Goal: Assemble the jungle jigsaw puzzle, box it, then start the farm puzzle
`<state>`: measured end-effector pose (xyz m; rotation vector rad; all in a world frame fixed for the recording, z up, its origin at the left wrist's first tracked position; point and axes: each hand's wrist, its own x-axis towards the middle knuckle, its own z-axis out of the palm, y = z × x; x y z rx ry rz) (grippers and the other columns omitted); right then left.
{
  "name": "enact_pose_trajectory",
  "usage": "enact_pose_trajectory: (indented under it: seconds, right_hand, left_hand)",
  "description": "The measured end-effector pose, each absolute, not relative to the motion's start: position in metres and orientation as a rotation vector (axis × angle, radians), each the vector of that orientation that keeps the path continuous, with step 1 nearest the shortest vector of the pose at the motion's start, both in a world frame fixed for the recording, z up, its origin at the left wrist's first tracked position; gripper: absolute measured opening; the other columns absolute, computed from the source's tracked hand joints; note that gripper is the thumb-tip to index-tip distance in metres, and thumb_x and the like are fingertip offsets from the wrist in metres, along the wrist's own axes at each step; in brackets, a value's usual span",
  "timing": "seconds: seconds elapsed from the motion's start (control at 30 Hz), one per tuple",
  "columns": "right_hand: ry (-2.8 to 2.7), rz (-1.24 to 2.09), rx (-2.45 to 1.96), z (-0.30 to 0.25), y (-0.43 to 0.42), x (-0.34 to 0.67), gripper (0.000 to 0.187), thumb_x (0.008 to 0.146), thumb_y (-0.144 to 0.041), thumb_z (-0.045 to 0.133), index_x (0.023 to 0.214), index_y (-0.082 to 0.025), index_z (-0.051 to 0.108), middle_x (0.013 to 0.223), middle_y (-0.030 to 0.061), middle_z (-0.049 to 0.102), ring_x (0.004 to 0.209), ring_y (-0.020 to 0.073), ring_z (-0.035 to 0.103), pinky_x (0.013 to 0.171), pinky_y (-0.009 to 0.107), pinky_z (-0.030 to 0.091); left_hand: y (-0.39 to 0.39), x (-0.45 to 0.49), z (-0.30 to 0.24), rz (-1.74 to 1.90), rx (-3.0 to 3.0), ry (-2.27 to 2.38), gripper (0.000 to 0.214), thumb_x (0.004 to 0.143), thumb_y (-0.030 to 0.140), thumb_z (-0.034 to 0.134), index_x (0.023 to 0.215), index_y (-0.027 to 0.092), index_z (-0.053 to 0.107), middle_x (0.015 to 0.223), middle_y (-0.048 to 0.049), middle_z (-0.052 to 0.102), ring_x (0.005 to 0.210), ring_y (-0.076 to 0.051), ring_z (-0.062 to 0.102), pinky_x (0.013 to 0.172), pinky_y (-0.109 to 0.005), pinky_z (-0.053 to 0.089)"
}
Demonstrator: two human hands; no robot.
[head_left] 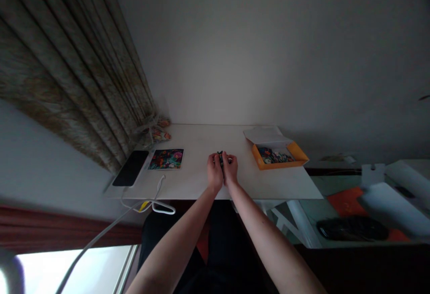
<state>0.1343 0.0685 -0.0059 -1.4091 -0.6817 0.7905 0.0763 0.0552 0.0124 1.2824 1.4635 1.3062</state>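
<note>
Dark pieces (221,158) are held between the curled fingers of the left hand (215,175) and right hand (230,171) over the white surface (204,138), long axis unclear; toward three o'clock, nearer the right hand, an orange box (277,166) is set.

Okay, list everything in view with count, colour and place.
Held pieces: count unclear, dark, between hands
Box: one, orange, open, table's right
Loose pieces: many, multicoloured, inside box
Printed card: one, multicoloured, table's left
Flat device: one, black, left of card
Bag: one, clear, back left
Cable: at least one, pale, front left
Table: one, white, under hands
Curtain: one, patterned beige, left
Wall: one, grey, behind
Carton: one, white, right
Sheet: one, orange, right
Glossy object: one, black, right
Legs: two, dark clothing, below
Left hand, right hand: two, bare, centre
</note>
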Motion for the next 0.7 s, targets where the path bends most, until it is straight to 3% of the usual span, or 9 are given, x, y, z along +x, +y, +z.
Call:
enact_pose_trajectory:
  seconds: [0.13, 0.33, 0.47, 0.57, 0.7]
  right_hand:
    - [-0.809, 0.892, -1.371, -0.003, 0.062, 0.138, 0.052, 0.079, -0.074, 0.059, 0.079, -0.022, 0.061, 0.081, 0.0094, 0.073, 0.076, 0.0218, 0.067, 0.066, 0.031, 0.052]
    - [-0.856, 0.885, -1.372, 0.007, 0.055, 0.153, 0.052, 0.081, -0.073, 0.059, 0.079, -0.021, 0.064, 0.076, 0.0078, 0.072, 0.068, 0.0208, 0.064, 0.06, 0.03, 0.05]
    - [-1.003, 0.636, -1.515, 0.034, 0.062, 0.207, 0.053, 0.082, -0.072, 0.061, 0.081, -0.019, 0.067, 0.074, 0.0079, 0.072, 0.066, 0.0208, 0.063, 0.058, 0.03, 0.048]
    - [-1.001, 0.502, -1.57, 0.057, 0.077, 0.28, 0.051, 0.081, -0.069, 0.065, 0.087, -0.018, 0.069, 0.083, 0.0113, 0.075, 0.078, 0.0225, 0.066, 0.069, 0.031, 0.049]
    - [-1.098, 0.164, -1.926, 0.067, 0.098, 0.384, 0.045, 0.085, -0.063, 0.064, 0.077, -0.02, 0.07, 0.083, 0.0165, 0.076, 0.083, 0.0284, 0.07, 0.075, 0.036, 0.049]
  left_hand:
    - [0.047, 0.085, 0.006, 1.333, 1.299, 1.421, 0.036, 0.11, 0.034, 0.025, 0.121, 0.019, 0.056, 0.118, -0.0127, 0.069, 0.107, -0.017, 0.067, 0.098, -0.032, 0.053]
    - [0.04, 0.089, 0.001, 1.374, 1.482, 1.35, 0.041, 0.109, 0.045, 0.03, 0.125, 0.019, 0.057, 0.123, -0.0138, 0.064, 0.118, -0.02, 0.061, 0.106, -0.036, 0.048]
    - [0.048, 0.061, -0.001, 1.243, 1.777, 1.291, 0.041, 0.109, 0.044, 0.033, 0.131, 0.021, 0.058, 0.125, -0.0118, 0.062, 0.117, -0.02, 0.061, 0.105, -0.037, 0.049]
    - [0.062, 0.026, -0.004, 1.17, 1.989, 1.358, 0.029, 0.102, 0.035, 0.049, 0.123, 0.02, 0.062, 0.117, -0.0114, 0.064, 0.103, -0.022, 0.064, 0.097, -0.04, 0.052]
    - [0.073, -0.004, -0.011, 1.024, 2.196, 1.538, 0.023, 0.097, 0.024, 0.053, 0.116, 0.022, 0.065, 0.115, -0.0111, 0.067, 0.109, -0.027, 0.064, 0.099, -0.045, 0.051]
